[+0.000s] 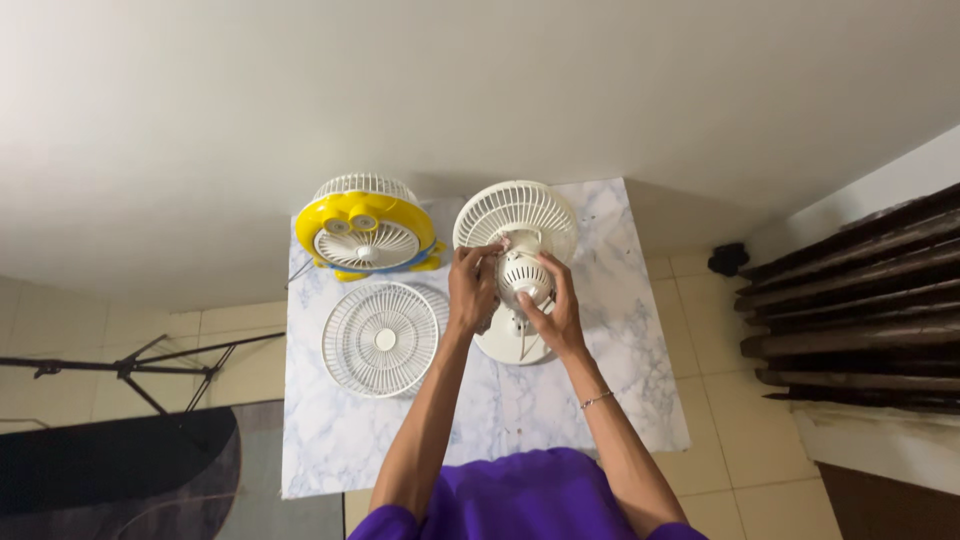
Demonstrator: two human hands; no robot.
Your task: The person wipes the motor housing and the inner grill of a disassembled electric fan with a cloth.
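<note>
A white table fan (516, 216) stands on a round base at the far middle of a marble-patterned table (480, 420), its back toward me. My left hand (472, 290) grips the left side of its rear motor housing (524, 275), fingertips near the grille. On the housing's right side rests my right hand (553, 305), fingers curled around it. A thin bracelet circles my right wrist.
A yellow and white fan (366, 228) stands at the far left of the table. A loose white round fan grille (382, 339) lies flat in front of it. A black tripod stand (130, 370) sits on the tiled floor at left; dark slats (860, 300) at right.
</note>
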